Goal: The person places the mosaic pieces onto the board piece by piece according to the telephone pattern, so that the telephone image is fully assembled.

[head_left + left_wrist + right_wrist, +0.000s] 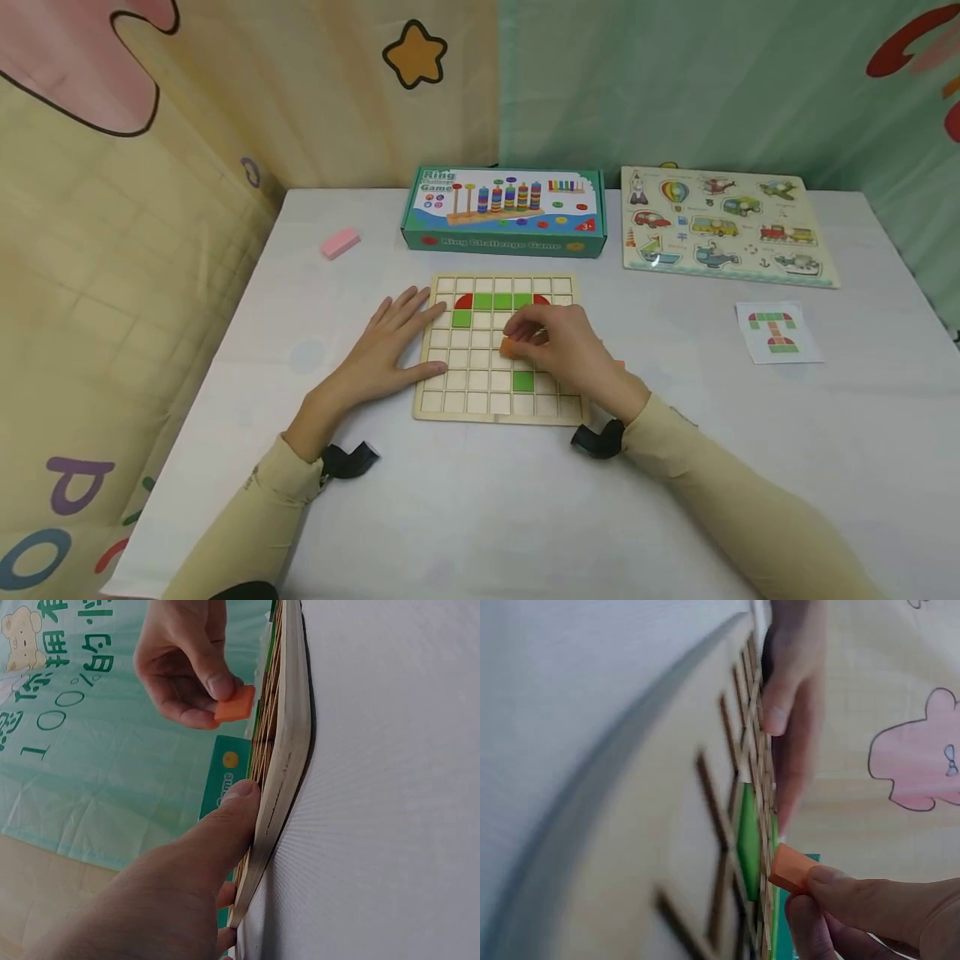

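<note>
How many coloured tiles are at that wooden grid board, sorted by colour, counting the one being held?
Green tiles: 5
Red tiles: 2
Orange tile, pinched by the right hand: 1
Total: 8 in view; the hand may hide more.

The board (498,412) lies on the desk (465,500). Behind it stands a box (502,212), a puzzle (723,225) to its right.

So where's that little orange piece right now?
The orange piece is pinched in the right hand just above the middle of the wooden grid board, with a green tile just nearer the person in the head view.
</note>
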The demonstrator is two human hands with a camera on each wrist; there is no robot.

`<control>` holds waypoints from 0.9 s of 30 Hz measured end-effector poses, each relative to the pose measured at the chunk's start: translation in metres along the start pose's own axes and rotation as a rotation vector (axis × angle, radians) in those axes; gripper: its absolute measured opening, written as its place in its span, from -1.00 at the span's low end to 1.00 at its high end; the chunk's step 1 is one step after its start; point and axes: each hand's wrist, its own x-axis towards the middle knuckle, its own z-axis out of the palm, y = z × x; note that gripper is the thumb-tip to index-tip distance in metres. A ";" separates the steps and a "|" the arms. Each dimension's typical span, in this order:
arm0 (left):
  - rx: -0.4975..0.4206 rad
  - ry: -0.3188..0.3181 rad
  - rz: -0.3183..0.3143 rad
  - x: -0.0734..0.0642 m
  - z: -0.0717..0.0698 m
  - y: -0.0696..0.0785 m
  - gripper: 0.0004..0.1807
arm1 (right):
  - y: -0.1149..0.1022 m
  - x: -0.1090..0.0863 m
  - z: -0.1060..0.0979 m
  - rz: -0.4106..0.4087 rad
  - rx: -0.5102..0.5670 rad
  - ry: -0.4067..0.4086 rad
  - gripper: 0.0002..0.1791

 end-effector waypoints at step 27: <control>-0.005 0.020 0.007 0.001 0.001 0.002 0.00 | 0.001 -0.017 0.028 -0.093 -0.265 0.024 -0.76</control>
